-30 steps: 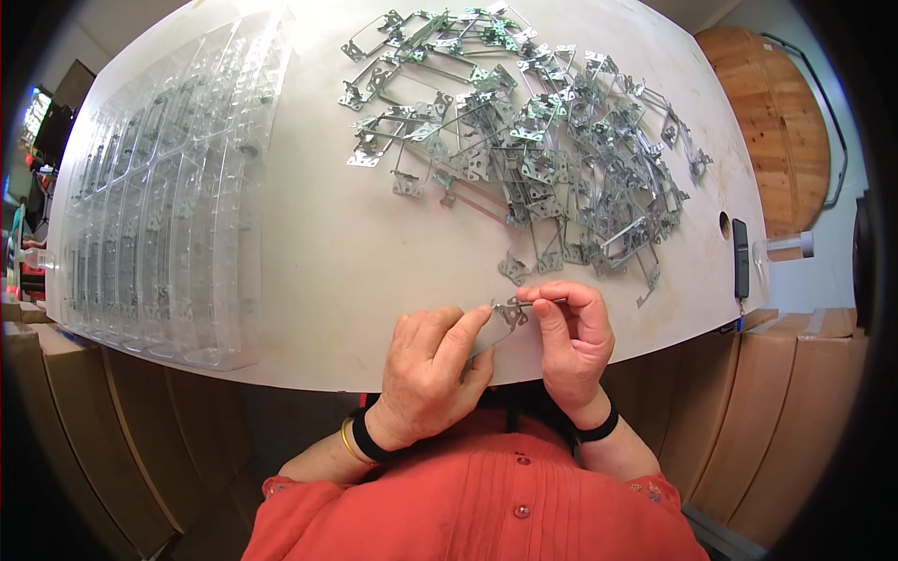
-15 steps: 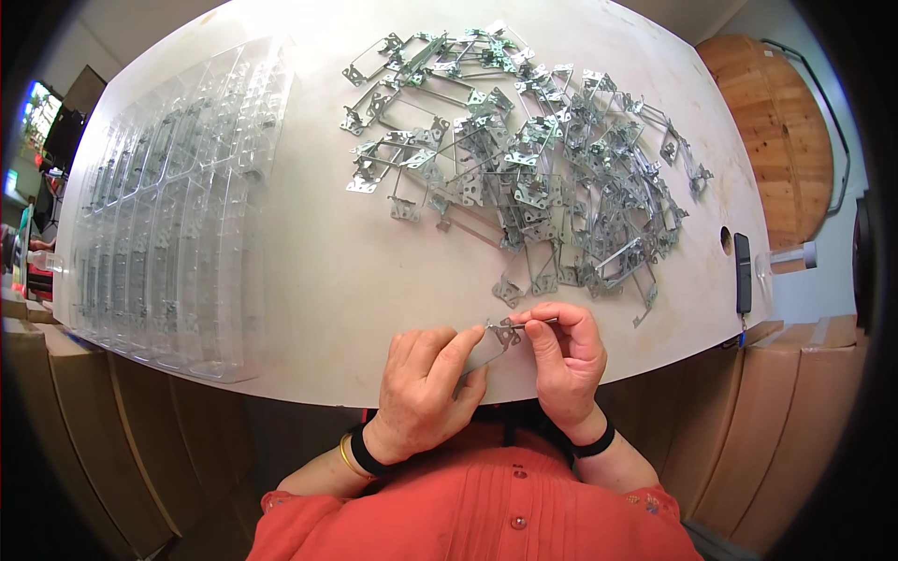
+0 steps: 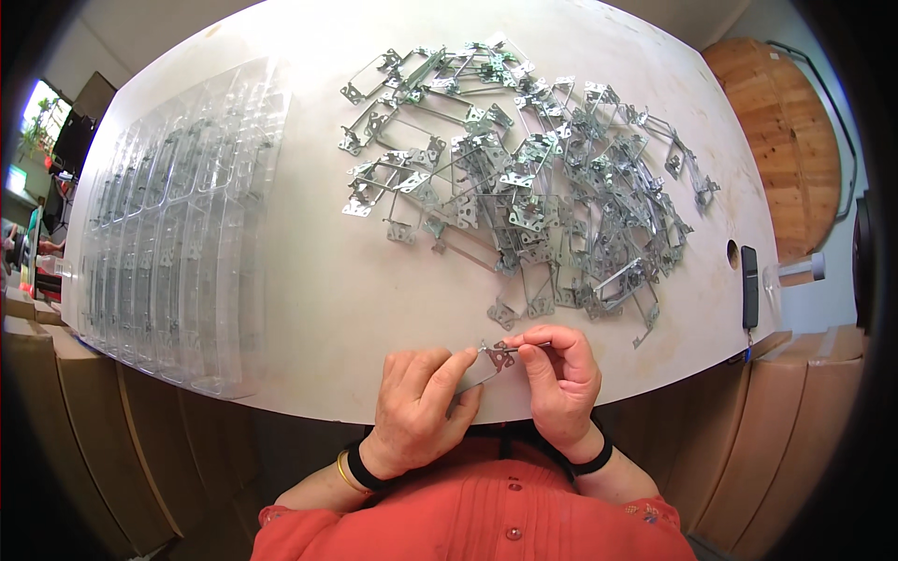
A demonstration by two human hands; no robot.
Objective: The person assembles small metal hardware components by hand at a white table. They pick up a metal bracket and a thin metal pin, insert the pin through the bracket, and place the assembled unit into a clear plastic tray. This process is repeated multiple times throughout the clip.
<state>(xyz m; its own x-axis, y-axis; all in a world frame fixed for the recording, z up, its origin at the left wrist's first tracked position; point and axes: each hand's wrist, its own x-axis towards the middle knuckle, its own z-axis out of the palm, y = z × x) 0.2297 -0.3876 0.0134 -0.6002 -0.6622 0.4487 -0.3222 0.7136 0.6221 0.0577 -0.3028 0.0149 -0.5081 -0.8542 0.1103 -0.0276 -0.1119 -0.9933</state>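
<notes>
"How's the left hand?"
"Back upward, fingers curled, thumb below the index finger."
"And the right hand?"
"Thumb and index finger pinched, tips pointing left; both forearms slant inward."

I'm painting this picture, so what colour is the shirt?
Mostly red; the shirt shows best in the head view's lower part.

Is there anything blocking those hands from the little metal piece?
Nothing visible does: the left hand holds the metal piece, and the right hand pinches a thin rod at it. The pile of metal parts lies beyond both hands, not between.
</notes>
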